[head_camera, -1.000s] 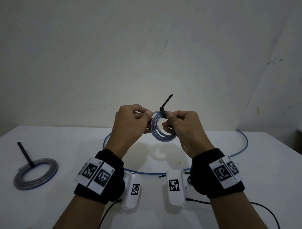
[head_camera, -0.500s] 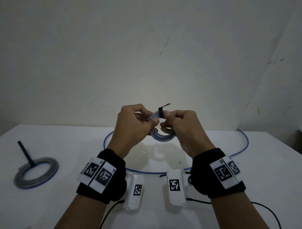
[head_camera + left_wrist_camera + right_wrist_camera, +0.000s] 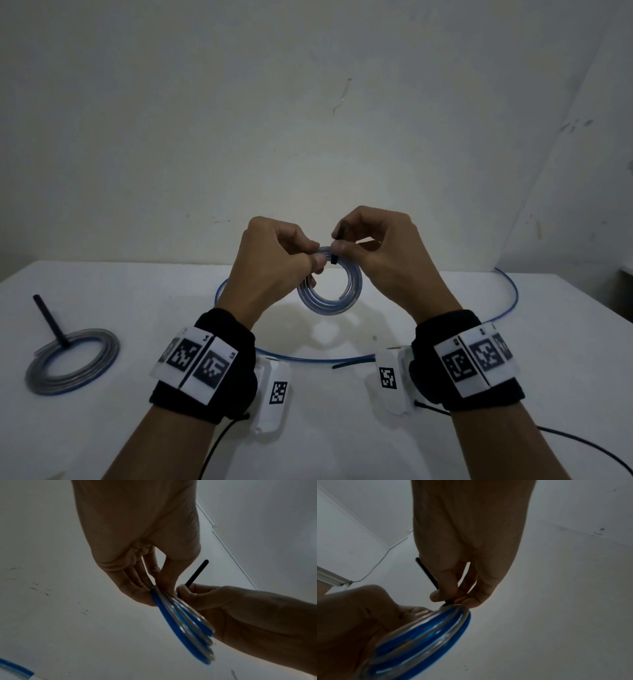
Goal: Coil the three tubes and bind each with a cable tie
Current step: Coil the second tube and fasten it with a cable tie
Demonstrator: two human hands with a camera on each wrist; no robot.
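Both hands hold a small coil of clear and blue tube (image 3: 330, 291) (image 3: 185, 627) (image 3: 423, 635) in the air above the white table (image 3: 342, 428). My left hand (image 3: 274, 260) (image 3: 154, 596) pinches the coil at its top. My right hand (image 3: 370, 246) (image 3: 450, 599) pinches the black cable tie (image 3: 337, 240) (image 3: 195, 574) (image 3: 427, 573) wrapped round the coil's top; the tie's tail sticks up past the fingers. A second coil (image 3: 72, 363), bound with a black tie (image 3: 51, 322), lies at the left. A third tube (image 3: 308, 358) lies uncoiled in a wide arc.
A loose black cable tie (image 3: 352, 364) lies on the table beside the uncoiled tube, under my right wrist. Black cables (image 3: 582, 445) trail from the wrist cameras toward the near edge. A white wall stands right behind the table.
The coil has turned to face me and sunk slightly. My right hand has risen over its top and now pinches the tie's tail, which shows much shorter than before.
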